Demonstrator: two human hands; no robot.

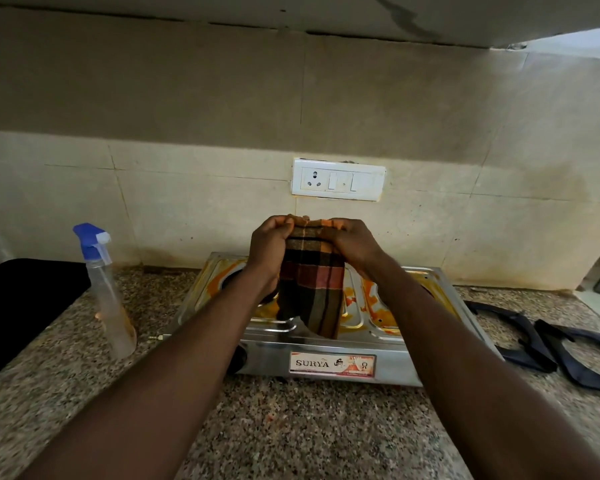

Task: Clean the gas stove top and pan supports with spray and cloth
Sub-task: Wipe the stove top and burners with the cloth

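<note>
On the granite countertop [291, 427] the gas stove [395, 365] was set against the tiled wall, its steel top smeared with orange residue around both burner wells, so little of the wiping was judged to have been done. The checked cloth [309, 289] was held above the middle of the stove, hanging down over the top (whether its lower end touched the steel could not be told). Its upper edge was gripped by the left hand [269, 247] and the right hand [354, 242], the fingers of both curled over the fabric. The step in hand was judged to be the readying of the cloth; next, it would have to be pressed flat onto the stains. A black slab [25, 299] lay well to the left. The 2 pan supports [530, 341] lay on the counter just right of the stove, already lifted off. The spray bottle [108, 289] stood upright near the stove's left side, and a switch plate [338, 180] was fixed to the wall behind. Nothing was seen to block the top.
</note>
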